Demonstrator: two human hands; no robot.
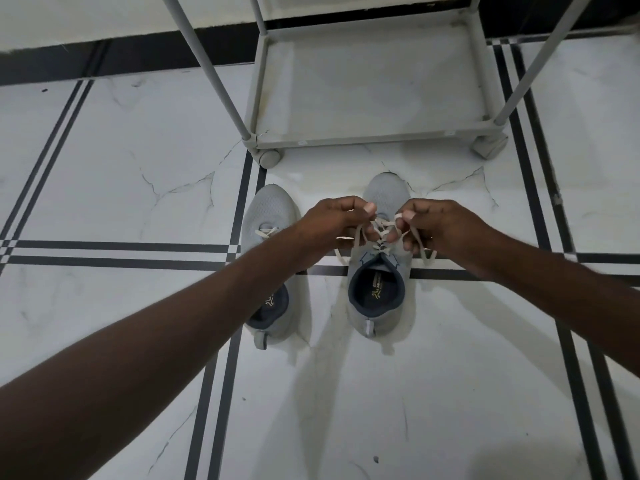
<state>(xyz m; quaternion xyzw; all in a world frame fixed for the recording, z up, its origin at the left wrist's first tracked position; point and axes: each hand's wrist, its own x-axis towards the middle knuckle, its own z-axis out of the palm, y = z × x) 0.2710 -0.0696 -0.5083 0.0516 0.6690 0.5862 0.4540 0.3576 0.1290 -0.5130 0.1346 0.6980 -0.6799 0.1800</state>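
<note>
On the floor [138, 188], white marble-look tile crossed by dark double stripes, two bare forearms reach in, one from 7 o'clock and one from 3 o'clock, and meet just above the middle of the view. Nearest stands a grey sneaker [377, 292], its heel toward the viewer at 6 o'clock and its toe pointing to 12, with the dark lining and printed insole open to sight. Over its tongue the two hands work the cream lace [346, 238]. The left hand [332, 223] has its fingers curled and pinches a strand between thumb and forefinger. The right hand [436, 230], at 3 o'clock of the left and just beside it, pinches another strand the same way. Loose lace ends trail down either side of the shoe onto the tile. At 9 o'clock of this shoe, near but apart, stands a second grey sneaker [268, 209], also toe to 12, partly hidden under the left forearm. Beyond both toes, at 12 o'clock, stands a pale grey rack [363, 138] on casters [270, 157], its bottom shelf bare and its thin posts rising out of view. Behind it runs a dark skirting [138, 60] along the wall.
</note>
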